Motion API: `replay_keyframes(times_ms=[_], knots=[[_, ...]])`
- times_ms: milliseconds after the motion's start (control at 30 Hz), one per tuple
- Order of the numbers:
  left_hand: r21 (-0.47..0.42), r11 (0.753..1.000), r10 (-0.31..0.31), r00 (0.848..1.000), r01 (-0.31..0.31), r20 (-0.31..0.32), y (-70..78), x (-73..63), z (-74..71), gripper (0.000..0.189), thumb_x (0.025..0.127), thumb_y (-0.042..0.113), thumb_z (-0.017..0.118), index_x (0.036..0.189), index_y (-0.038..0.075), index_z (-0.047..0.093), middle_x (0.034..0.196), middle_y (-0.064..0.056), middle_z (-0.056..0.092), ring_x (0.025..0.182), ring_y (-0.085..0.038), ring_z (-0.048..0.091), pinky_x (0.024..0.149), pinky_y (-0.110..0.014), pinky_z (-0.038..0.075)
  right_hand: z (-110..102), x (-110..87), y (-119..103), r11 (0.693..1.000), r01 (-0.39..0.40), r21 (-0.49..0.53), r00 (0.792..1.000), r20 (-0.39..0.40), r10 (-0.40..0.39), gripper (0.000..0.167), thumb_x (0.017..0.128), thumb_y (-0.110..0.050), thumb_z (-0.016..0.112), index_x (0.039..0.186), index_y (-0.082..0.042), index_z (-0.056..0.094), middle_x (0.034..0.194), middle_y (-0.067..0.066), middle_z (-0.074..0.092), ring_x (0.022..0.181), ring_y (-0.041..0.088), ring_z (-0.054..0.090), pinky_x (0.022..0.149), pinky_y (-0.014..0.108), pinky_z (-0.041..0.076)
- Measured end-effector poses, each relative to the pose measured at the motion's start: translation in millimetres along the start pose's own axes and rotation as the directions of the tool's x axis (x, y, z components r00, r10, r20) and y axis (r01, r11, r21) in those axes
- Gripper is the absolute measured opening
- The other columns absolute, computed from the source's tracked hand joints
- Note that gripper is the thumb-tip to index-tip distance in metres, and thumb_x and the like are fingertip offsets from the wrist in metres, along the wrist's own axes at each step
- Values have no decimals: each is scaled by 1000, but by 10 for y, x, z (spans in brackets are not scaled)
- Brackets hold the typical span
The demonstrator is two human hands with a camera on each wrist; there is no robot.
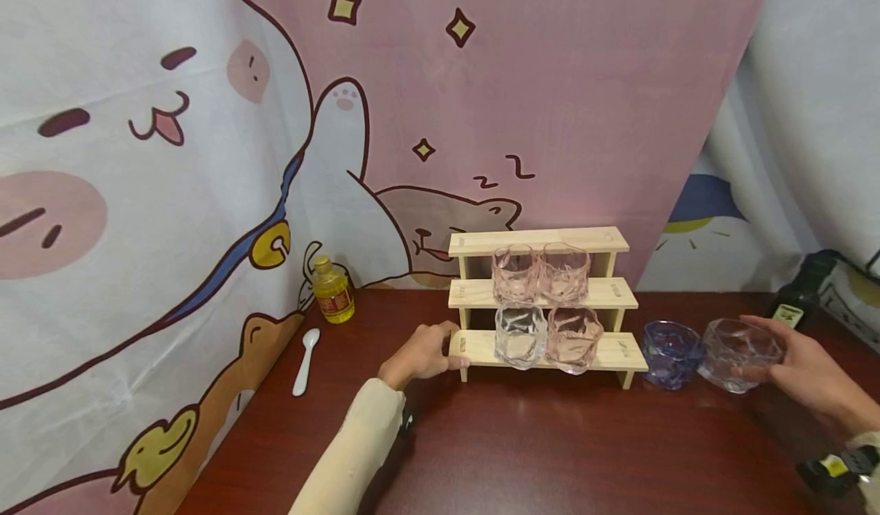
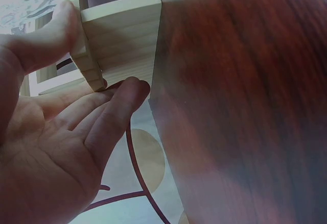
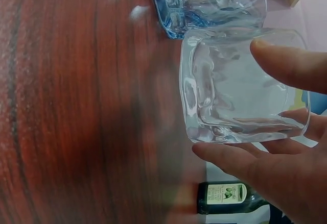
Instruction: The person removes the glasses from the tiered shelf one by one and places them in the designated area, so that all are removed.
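Note:
A three-step wooden rack (image 1: 474,293) stands on the table. My left hand (image 1: 422,353) holds the left end of its lowest step (image 2: 120,35), thumb on one side and fingers on the other. With my right hand (image 1: 807,370) I grip a clear glass (image 3: 235,86), thumb on one side, fingers on the other. That glass is right beside a blue glass (image 1: 670,354), at the rack's right. I cannot tell whether its base touches the table. Two pink glasses (image 1: 514,274) (image 1: 565,274) sit on the middle step; a clear glass (image 1: 520,337) and a pink glass (image 1: 574,339) occupy the lowest.
A small bottle of yellow liquid (image 1: 334,293) and a white spoon (image 1: 305,362) are on the table's left. Behind my right hand stands a dark green bottle (image 1: 800,293). A printed cloth (image 1: 584,102) hangs along the table's back and left side.

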State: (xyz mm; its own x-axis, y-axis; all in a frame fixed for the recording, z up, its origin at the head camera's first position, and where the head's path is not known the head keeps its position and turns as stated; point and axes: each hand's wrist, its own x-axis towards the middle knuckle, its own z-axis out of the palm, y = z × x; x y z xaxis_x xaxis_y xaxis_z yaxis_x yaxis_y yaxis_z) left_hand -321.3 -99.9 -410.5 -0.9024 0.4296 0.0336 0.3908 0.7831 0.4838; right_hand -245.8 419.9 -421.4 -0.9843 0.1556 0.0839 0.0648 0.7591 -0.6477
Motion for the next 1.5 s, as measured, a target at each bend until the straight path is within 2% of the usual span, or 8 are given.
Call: replay_keyframes(times_ms=[200,367,567,800,1067,1300,1400,1500], knots=[[-12,1000,4,1000,-4,1,-7,-1,18,57,86,26,81,134,6,59,121,-13,70,105,-27,65,94,-41,52,22,-51,38,1000,-3,-15,1000,0,3,101,78,-11,81,152,14,16,141,49,26,124,66,28,95,77,26],[-23,1000,-7,1000,7,3,-1,1,14,57,86,26,80,135,7,59,122,-12,70,105,-25,65,94,-41,51,53,-79,43,1000,20,-20,999,-43,-20,98,76,-12,83,149,15,23,135,47,36,117,62,37,90,71,31],[-24,1000,-11,1000,11,0,-2,2,4,57,86,26,81,135,7,59,123,-12,70,107,-26,64,95,-42,51,53,-79,27,1000,10,-18,999,-51,-11,100,76,-14,85,148,16,23,137,47,33,118,62,35,88,72,32],[-27,1000,-1,1000,1,-4,-7,3,-1,56,86,25,81,135,6,59,123,-12,70,107,-27,65,96,-42,51,73,-79,59,999,22,-28,998,-56,-23,102,73,-19,87,147,15,26,137,47,34,114,61,39,85,69,36],[-35,999,-15,1000,15,3,-2,-9,9,57,87,26,80,136,7,58,124,-12,69,107,-27,64,96,-42,51,81,-83,94,999,8,-52,998,-61,-11,105,74,-26,88,147,16,25,136,47,34,111,60,42,83,66,39],[-35,999,-21,1000,21,-1,-7,-15,10,57,87,27,80,136,8,58,123,-11,69,106,-26,63,95,-42,51,112,-71,122,999,16,-42,996,-91,-20,107,71,-28,90,147,14,28,136,46,37,113,59,41,86,68,35],[-38,999,-22,1000,22,2,-12,-17,12,57,87,27,79,137,9,57,125,-12,69,106,-26,63,96,-42,50,108,-69,132,999,3,-43,997,-78,-6,108,72,-31,90,148,14,27,137,46,35,115,60,40,85,68,37],[-31,999,-24,1000,24,3,-12,-4,7,57,87,28,80,137,8,58,124,-11,69,106,-25,63,96,-42,50,88,-68,133,999,-7,-45,998,-59,4,109,73,-34,89,147,14,26,136,47,36,113,59,42,81,62,41]])
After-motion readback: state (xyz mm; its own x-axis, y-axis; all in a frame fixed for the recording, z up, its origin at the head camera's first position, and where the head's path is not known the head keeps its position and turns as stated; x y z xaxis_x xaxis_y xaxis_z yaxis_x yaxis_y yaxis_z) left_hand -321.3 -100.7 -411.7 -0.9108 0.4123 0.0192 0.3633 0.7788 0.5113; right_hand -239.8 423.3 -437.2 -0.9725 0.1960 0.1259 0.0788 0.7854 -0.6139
